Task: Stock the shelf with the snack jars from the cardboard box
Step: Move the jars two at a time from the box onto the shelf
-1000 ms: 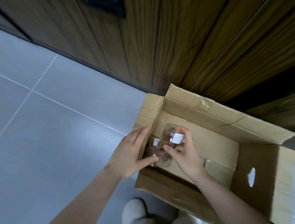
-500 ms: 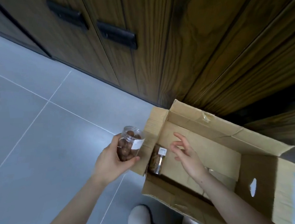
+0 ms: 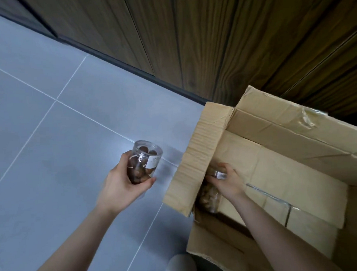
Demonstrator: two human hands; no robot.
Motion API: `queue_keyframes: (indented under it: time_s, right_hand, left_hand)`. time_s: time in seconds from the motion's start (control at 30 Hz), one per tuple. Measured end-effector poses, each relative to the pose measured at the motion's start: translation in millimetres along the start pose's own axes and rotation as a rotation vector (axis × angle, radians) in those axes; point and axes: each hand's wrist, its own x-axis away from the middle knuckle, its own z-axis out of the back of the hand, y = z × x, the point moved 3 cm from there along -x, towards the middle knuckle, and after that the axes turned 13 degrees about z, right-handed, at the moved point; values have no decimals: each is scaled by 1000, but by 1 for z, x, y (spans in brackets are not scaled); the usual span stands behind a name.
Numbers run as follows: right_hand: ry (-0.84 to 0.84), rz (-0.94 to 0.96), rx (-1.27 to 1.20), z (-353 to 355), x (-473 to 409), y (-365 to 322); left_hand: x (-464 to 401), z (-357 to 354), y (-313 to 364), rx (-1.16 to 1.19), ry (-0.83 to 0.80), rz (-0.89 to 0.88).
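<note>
Holding a clear snack jar (image 3: pixel 144 161) in the left hand (image 3: pixel 122 187), fingers wrapped round its lower body and thumb pressed along the near side, out over the grey tiled floor (image 3: pixel 51 141) to the left of the cardboard box (image 3: pixel 276 151). Tilted, long axis leaning up and to the right, clear lid end pointing away toward the far right; dark brown round snacks inside, a white label on the right flank. Reaching into the box with the right hand (image 3: pixel 226 181), fingers curled down over the top of a second jar (image 3: pixel 211 195) and closed on it just by its small white label. Standing at the near-left corner of the box, pressed close behind the raised left flap (image 3: pixel 197 161), long axis running roughly near to far, paler brown pieces inside. Otherwise showing bare cardboard bottom and taped seams inside the open box. Backed on the far side by dark wooden panelling (image 3: pixel 210 41).
</note>
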Motion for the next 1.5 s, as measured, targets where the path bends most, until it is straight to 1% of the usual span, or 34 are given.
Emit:
queue_keyframes:
  time_s: [0.1, 0.17, 0.33, 0.43, 0.5, 0.63, 0.77, 0.9, 1.13, 1.27, 1.37, 1.5]
  right_hand:
    - [28, 58, 35, 32, 25, -21]
    - [15, 98, 67, 63, 51, -50]
    - [-57, 222, 130, 147, 135, -160]
    - [-94, 272, 125, 189, 194, -237]
    - [-124, 315, 104, 207, 229, -288]
    - [-191, 439, 126, 222, 286, -366]
    - [-366, 573, 163, 222, 329, -426]
    - [-534, 727, 221, 216, 375, -476]
    - [-845, 974, 357, 170, 490, -537]
    - [-1022, 1082, 358, 128, 560, -544]
    - [-1182, 1165, 364, 103, 630, -540]
    - [-1319, 1268, 359, 81, 734, -526]
  left_hand:
    - [19, 19, 8, 16, 6, 39]
    - [40, 37, 21, 33, -11, 59]
    - [119, 110, 84, 55, -42, 50]
    - [177, 170, 131, 52, 17, 40]
    - [213, 207, 159, 55, 65, 70]
    - [278, 256, 185, 123, 192, 152]
    - [351, 287, 193, 231, 332, 243]
    - [425, 315, 192, 273, 475, 301]
    - [567, 362, 163, 386, 768, 426]
    - [651, 369, 133, 454, 900, 482]
    - [722, 367, 110, 481, 1025, 542]
    - [822, 351, 80, 507, 1175, 642]
